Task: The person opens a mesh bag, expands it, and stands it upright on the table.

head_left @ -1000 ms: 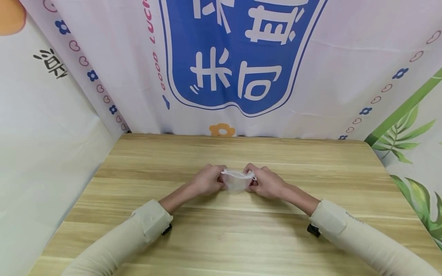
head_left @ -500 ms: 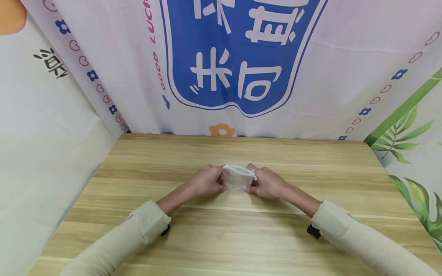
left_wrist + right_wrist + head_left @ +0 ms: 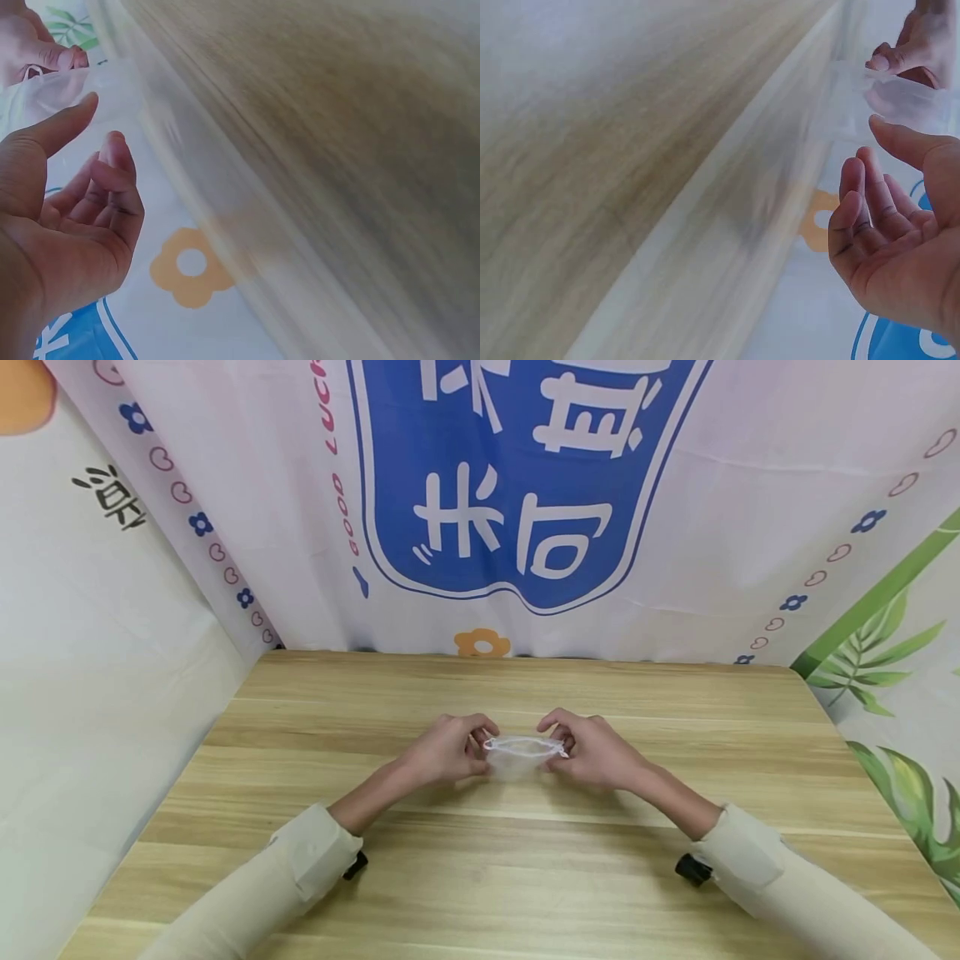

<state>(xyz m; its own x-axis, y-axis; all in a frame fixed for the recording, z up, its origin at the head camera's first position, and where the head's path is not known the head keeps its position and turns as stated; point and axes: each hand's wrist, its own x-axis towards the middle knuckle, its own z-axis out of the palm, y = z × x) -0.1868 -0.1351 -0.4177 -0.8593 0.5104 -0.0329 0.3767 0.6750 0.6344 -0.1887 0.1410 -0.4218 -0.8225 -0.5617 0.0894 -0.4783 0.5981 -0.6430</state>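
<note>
A small see-through white drawstring pouch (image 3: 514,766) sits between my two hands over the table, its mouth gaping a little toward me. White cord runs along the rim, with a small loop at each end. At the pouch's left end is my left hand (image 3: 453,749), thumb and fingers apart. My right hand (image 3: 596,752) is at the other end, its thumb also spread from loosely bent fingers. In the left wrist view the pouch (image 3: 112,86) overlaps the thumb tip. The right wrist view has the pouch (image 3: 911,105) just beyond the thumb.
The wooden table (image 3: 480,877) reaches back to a printed cloth (image 3: 300,602) with a blue sign and an orange flower. White sheeting (image 3: 112,710) hangs at the left, and a leaf-patterned sheet (image 3: 907,693) at the right.
Both hands gripped the pouch's ends and tilted it flatter half a second ago. Now the pouch is more upright, its mouth is wider, and the fingers have loosened, the right hand shifting slightly right.
</note>
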